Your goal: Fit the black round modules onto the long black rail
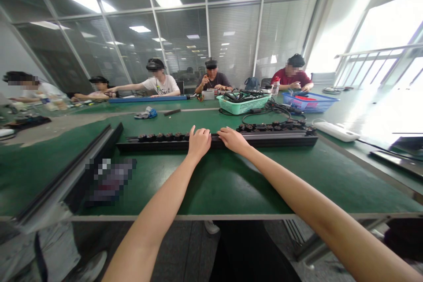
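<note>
A long black rail (271, 141) lies crosswise on the green table in front of me. Along its left part sits a row of small black parts with brownish centres (169, 136). More such black parts (264, 127) are heaped at the right, just behind or on the rail. My left hand (200, 143) is at the middle of the rail, its fingers curled over the top. Close beside it, my right hand (233, 140) reaches in with bent fingers at the same stretch. Whatever lies under the fingertips of both hands is hidden.
Another long black rail (89, 163) runs lengthwise at left, beside a blurred dark packet (112, 180). Farther back are a glove (147, 113), a green basket of cables (243, 105), a blue basket (313, 105) and a white power strip (336, 131). Several people sit across the table.
</note>
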Available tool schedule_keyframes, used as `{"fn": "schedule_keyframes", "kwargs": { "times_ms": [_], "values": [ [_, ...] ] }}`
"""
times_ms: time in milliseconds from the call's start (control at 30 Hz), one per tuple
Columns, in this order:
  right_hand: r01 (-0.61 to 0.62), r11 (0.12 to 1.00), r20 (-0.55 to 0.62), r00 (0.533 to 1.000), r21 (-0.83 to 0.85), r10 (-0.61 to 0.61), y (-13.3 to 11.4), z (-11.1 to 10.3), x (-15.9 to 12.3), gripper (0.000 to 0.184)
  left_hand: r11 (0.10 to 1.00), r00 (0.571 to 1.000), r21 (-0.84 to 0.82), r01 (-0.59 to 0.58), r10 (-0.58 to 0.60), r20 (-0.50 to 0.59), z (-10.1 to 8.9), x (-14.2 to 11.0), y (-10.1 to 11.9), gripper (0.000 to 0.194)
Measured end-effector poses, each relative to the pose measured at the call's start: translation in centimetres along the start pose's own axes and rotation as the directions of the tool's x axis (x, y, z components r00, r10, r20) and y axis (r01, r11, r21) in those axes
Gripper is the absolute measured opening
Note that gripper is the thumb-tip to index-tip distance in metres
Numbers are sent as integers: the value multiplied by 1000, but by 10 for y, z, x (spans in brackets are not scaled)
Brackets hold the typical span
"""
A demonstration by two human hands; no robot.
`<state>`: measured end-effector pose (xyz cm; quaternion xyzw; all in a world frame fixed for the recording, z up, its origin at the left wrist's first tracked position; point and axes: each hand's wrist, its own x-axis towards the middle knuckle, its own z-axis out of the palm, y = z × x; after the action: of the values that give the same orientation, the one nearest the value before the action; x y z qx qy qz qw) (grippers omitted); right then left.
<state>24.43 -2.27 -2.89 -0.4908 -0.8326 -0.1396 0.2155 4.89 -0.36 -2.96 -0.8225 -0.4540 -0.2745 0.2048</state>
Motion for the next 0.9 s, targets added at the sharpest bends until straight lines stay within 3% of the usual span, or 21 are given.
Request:
{"fn": "schedule_keyframes", "kwargs": {
  "times_ms": [500, 700, 900],
  "values": [
    [-67, 997, 6, 998, 31, 67, 0, -7, -4, 33, 1000, 1000, 6, 6, -6, -4, -5, 0, 2, 32],
    [-97, 987, -21, 995, 128, 101, 3, -2, -5, 35, 1000, 1000, -11, 5, -6, -14, -5, 0, 2, 30],
    [-15, 971, -89, 995, 239, 37, 12, 6, -7, 37, 1000, 1000, -6, 11, -11, 8, -3, 1, 1, 35]
  ]
}}
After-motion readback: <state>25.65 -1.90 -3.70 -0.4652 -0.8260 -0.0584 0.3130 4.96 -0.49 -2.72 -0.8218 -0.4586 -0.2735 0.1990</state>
